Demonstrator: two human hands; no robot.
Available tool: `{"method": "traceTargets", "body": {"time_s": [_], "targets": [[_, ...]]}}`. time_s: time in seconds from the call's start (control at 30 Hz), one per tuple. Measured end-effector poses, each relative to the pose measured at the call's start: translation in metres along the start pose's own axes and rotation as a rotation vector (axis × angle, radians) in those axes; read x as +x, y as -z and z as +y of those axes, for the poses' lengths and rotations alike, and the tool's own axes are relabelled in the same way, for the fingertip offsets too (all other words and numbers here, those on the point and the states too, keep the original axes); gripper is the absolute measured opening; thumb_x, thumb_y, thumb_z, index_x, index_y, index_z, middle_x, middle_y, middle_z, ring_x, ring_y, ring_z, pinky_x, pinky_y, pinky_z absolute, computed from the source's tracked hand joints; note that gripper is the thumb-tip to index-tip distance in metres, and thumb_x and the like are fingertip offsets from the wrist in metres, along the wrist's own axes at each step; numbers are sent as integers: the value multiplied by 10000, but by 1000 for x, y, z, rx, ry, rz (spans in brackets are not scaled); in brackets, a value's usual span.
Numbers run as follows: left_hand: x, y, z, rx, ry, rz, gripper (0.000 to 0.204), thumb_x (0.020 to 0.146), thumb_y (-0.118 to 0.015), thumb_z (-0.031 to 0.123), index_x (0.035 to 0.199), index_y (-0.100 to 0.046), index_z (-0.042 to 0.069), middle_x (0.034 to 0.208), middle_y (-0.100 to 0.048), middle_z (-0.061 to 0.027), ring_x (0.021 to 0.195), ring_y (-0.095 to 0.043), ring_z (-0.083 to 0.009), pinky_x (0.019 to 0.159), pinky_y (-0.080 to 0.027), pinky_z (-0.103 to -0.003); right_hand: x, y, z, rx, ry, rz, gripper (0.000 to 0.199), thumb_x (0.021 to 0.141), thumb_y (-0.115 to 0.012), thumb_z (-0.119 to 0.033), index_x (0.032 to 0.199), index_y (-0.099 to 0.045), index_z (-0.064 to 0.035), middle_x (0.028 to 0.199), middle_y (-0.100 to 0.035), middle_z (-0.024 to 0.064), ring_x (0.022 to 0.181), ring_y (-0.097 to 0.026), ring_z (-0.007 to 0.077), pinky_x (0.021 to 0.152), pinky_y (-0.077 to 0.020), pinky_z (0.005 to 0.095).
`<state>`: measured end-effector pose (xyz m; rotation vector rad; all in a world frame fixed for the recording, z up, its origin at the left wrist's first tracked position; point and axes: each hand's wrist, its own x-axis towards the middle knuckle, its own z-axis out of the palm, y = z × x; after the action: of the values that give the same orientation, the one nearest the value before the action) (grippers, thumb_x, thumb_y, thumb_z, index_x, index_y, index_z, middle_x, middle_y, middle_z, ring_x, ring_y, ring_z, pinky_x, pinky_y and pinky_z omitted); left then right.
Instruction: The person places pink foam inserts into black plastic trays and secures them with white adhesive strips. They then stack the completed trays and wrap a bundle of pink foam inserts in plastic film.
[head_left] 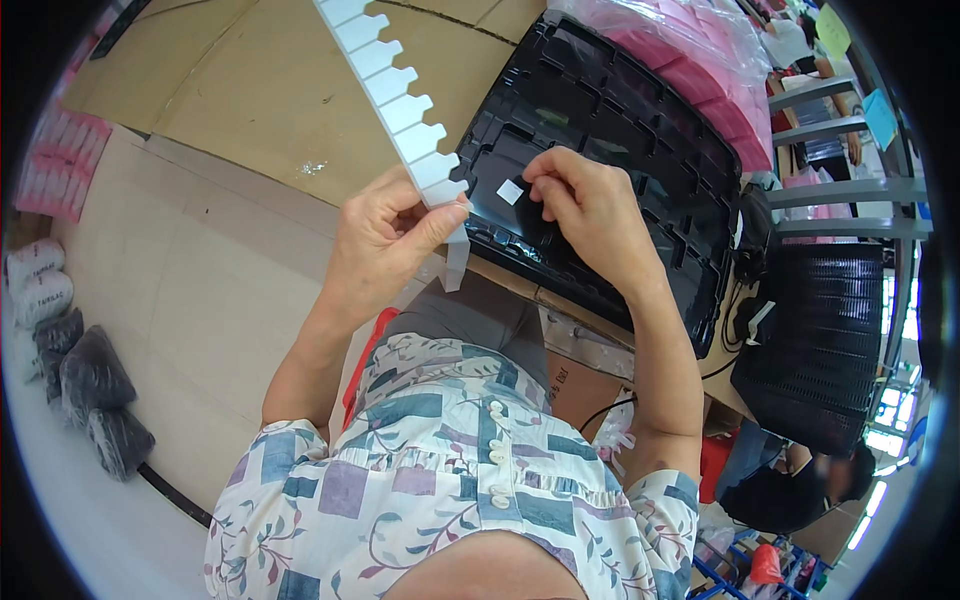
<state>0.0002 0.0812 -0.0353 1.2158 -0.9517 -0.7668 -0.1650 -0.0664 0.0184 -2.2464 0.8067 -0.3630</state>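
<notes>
My left hand (385,235) pinches the near end of a long white strip of notched stickers (392,92) that runs up and away toward the top of the view. My right hand (590,205) holds a small white sticker (510,191) at its fingertips, just above a black moulded plastic tray (640,110) with several compartments. The tray lies tilted on the table edge in front of me. A clear backing tail (456,262) hangs down from the strip below my left thumb.
Flattened brown cardboard (270,80) covers the surface at upper left. Pink packets in clear bags (700,50) lie beyond the tray. A black mesh basket (815,340) stands at right, another person (790,490) sits below it. Dark and white bagged bundles (90,380) lie on the floor at left.
</notes>
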Motion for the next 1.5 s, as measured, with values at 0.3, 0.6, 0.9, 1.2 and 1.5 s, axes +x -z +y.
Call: {"method": "traceTargets", "body": {"time_s": [0.3, 0.6, 0.9, 1.2, 1.5], "targets": [[1, -1, 1, 21, 42, -81, 159, 890, -700, 98, 991, -707, -24, 948, -630, -18, 678, -550, -46, 593, -443, -210, 9, -11, -4, -261, 112, 33, 134, 821, -618, -99, 804, -648, 30, 743, -667, 185, 713, -672, 349, 676, -527, 423], [2, 0, -6, 65, -13, -66, 144, 874, -711, 79, 986, -715, -12, 914, -639, -26, 654, -556, -50, 577, -441, -213, 12, -14, 9, -344, 447, 38, 65, 818, -611, -70, 833, -577, -16, 707, -591, 125, 604, -613, 246, 549, -493, 364], [1, 4, -2, -56, 66, -79, 151, 899, -674, 73, 1003, -706, -32, 927, -642, -19, 671, -578, -62, 578, -469, -219, -16, 11, 17, 905, -198, 12, 89, 956, -557, -82, 938, -589, -2, 817, -642, 94, 571, -488, 39, 438, -385, 186], [-4, -10, 18, -308, 248, -84, 198, 898, -616, -12, 1095, -616, -39, 883, -651, -79, 591, -575, -52, 460, -413, -195, -27, 1, 4, 1297, -252, -140, 206, 925, -404, -28, 960, -598, 31, 725, -458, 4, 534, -320, 37, 366, -331, 185], [0, -13, 21, -234, 210, -86, 177, 889, -635, 11, 1055, -610, -44, 885, -664, -98, 610, -609, -69, 465, -447, -191, -26, -18, -14, 592, -81, -6, 140, 887, -689, -153, 890, -652, -18, 645, -489, -61, 560, -377, 6, 460, -306, 198]]}}
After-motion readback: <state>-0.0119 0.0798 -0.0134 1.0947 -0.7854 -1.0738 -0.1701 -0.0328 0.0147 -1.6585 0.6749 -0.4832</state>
